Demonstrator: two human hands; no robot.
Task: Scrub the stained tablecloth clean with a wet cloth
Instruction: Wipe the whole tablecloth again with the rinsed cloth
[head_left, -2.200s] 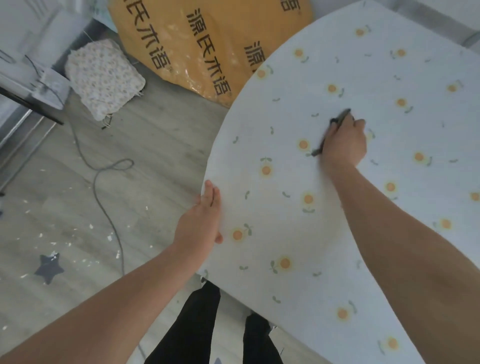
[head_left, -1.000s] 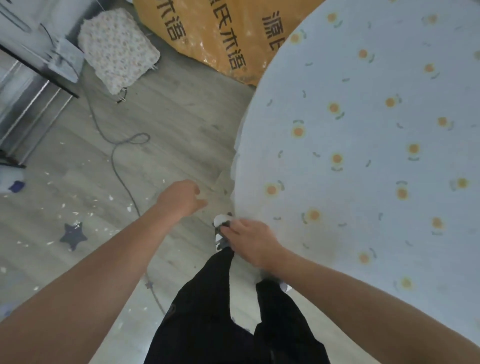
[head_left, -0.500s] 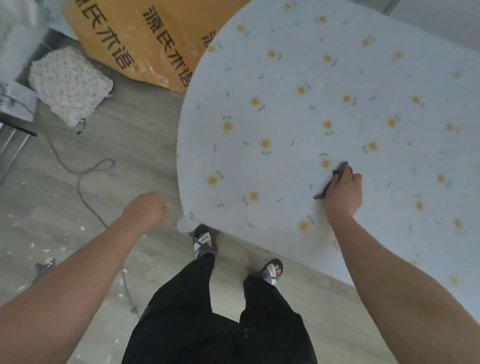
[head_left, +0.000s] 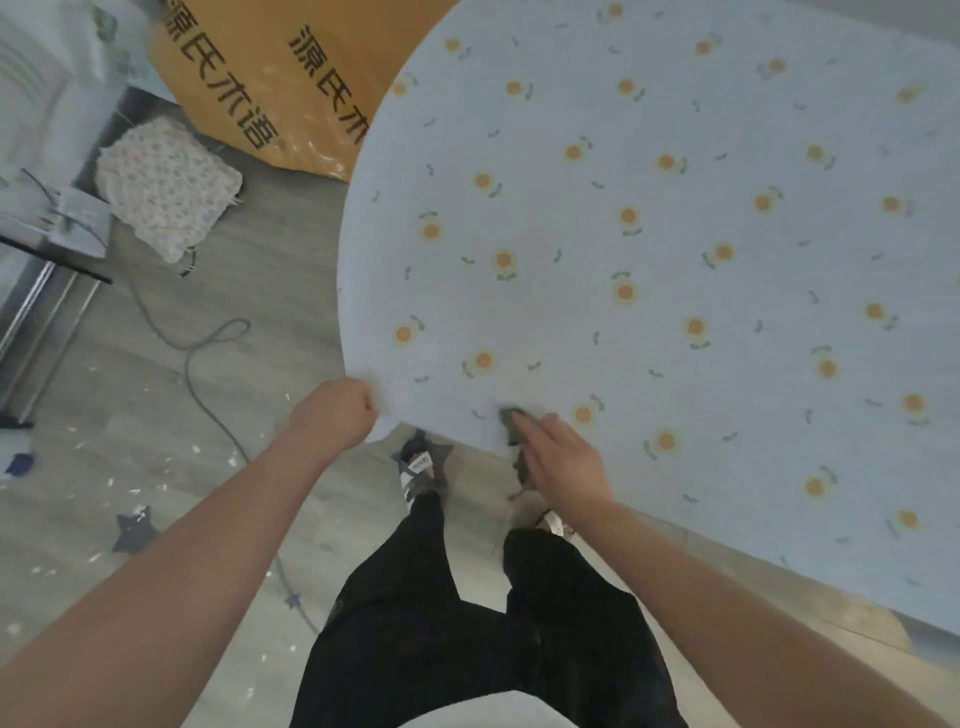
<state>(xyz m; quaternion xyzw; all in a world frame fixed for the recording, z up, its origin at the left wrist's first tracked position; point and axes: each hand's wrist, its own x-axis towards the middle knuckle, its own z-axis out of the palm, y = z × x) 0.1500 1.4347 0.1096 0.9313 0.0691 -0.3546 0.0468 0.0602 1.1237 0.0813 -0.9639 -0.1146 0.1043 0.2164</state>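
Tablecloth (head_left: 675, 249) pale blue, orange-flowered; right hand (head_left: 563, 462) on dark cloth (head_left: 511, 423).

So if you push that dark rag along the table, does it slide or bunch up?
Probably bunches: the dark rag looks crumpled and limp under the right hand. It likely drags on the tablecloth, whose edge the left hand seems to grip.

Lived-in home room, part storage. Grey wood-plank floor (head_left: 130, 395) flecked with white debris, loose grey cable (head_left: 208, 338) trailing across it. Crocheted cushion (head_left: 166, 184) on floor beside big orange sack (head_left: 291, 78) with Chinese lettering. Round desk under flower-print tablecloth (head_left: 675, 234).
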